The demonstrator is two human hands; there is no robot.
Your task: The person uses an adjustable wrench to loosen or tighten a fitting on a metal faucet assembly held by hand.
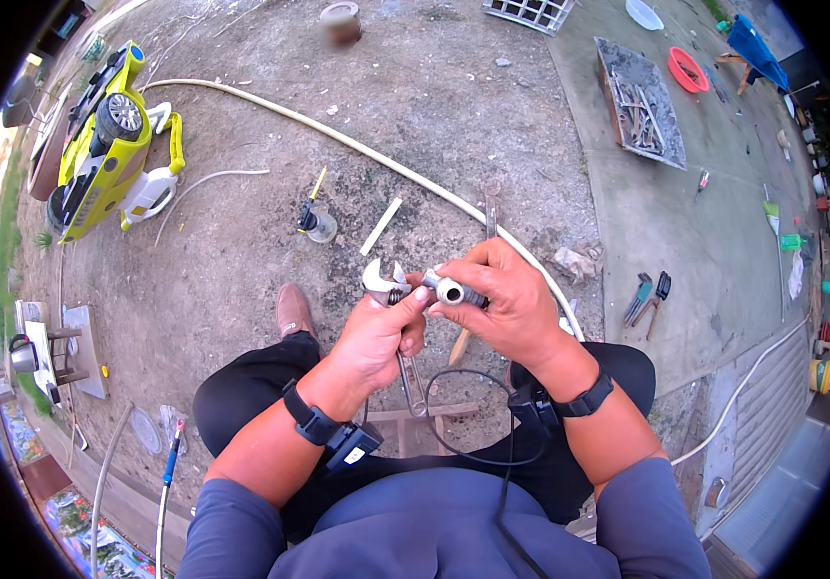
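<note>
My left hand is closed around an adjustable wrench, its open jaws pointing away from me and its handle hanging below my palm. Just to the right, my right hand grips a grey metal pipe fitting with a round opening turned up toward me. The left thumb and fingertips reach close to the fitting; whether they touch it I cannot tell. The wrench jaws are not around the fitting. Below the right hand a wooden handle shows, and beyond it a flat metal tool; the hand hides what lies between.
A pale hose curves across the dirt. Ahead are a white strip and a clear jar. A yellow toy car lies tipped at left. Pliers, a tray of metal pieces and a red basin are at right.
</note>
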